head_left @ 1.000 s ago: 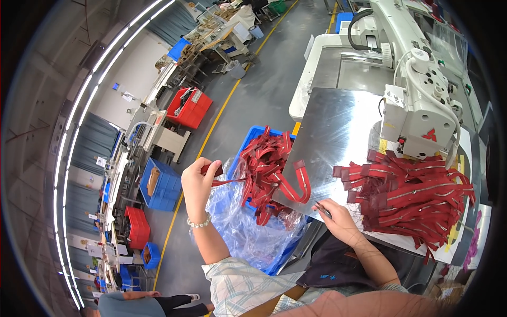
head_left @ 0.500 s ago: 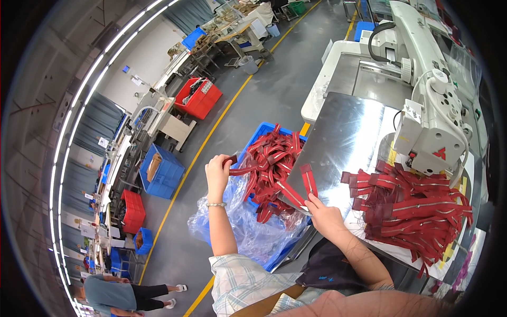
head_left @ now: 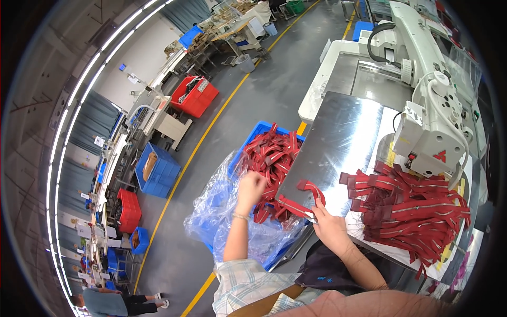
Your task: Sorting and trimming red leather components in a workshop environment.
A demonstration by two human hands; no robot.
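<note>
My left hand, its fingers curled, is at the near side of a blue bin heaped with red zipper strips; I cannot make out what it holds. My right hand grips a looped red zipper strip at the near edge of a shiny steel plate, with a small metal tool, partly hidden, among its fingers. Right of it, many red zipper strips lie piled on a white sheet under the sewing machine head.
Crumpled clear plastic hangs over the bin's near side. Across the grey aisle, marked with yellow lines, stand blue and red crates and workbenches. Another person is on the floor area at lower left.
My left hand has come down from holding up a strip's end to the bin's pile. My right hand has moved up onto the strip at the plate's edge.
</note>
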